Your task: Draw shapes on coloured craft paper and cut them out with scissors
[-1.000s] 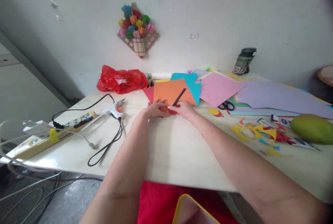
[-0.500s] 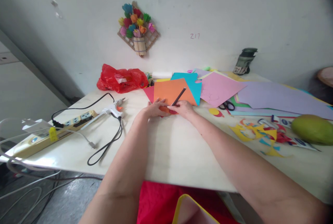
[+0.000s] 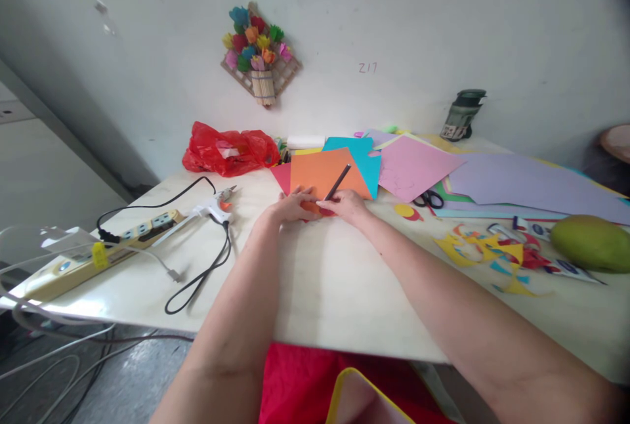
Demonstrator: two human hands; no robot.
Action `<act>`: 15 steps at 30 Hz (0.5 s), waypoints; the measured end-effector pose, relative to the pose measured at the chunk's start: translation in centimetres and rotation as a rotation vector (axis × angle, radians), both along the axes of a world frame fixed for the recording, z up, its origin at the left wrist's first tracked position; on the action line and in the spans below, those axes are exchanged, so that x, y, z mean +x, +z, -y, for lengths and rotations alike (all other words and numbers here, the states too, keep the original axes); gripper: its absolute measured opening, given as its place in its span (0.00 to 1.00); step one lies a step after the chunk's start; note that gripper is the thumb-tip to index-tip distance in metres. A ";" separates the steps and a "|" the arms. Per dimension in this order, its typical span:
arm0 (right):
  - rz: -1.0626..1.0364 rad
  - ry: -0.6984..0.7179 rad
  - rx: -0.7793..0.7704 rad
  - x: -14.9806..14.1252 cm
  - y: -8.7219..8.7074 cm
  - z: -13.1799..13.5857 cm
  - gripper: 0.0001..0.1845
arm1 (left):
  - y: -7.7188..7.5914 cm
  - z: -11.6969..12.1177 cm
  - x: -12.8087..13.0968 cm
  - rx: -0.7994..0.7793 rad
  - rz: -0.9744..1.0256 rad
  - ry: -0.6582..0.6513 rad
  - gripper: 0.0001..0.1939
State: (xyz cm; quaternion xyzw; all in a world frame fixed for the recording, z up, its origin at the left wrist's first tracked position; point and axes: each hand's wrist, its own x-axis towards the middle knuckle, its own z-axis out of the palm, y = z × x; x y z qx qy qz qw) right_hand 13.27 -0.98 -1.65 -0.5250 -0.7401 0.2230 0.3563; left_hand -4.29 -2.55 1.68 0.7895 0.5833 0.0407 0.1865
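Note:
Both arms reach across the white table [image 3: 319, 279] to an orange paper sheet [image 3: 322, 174] lying over a red and a teal sheet. My right hand [image 3: 347, 205] is closed on a dark pencil [image 3: 338, 182], whose tip rests at the sheet's near corner. My left hand [image 3: 291, 206] lies with its fingers pressed down on that same corner, over a small red-orange shape.
A glue gun [image 3: 216, 206] with black cord and a power strip [image 3: 98, 250] lie left. A red plastic bag [image 3: 226, 148] sits at the back. Pink and purple sheets, scissors [image 3: 429, 199], paper scraps [image 3: 492, 253] and a green mango [image 3: 590, 243] lie right.

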 end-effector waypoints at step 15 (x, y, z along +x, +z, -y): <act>0.017 -0.009 0.008 0.1 0.4 0.5 0.11 | 0.2 0.2 0.0 0.008 -0.030 -0.022 0.33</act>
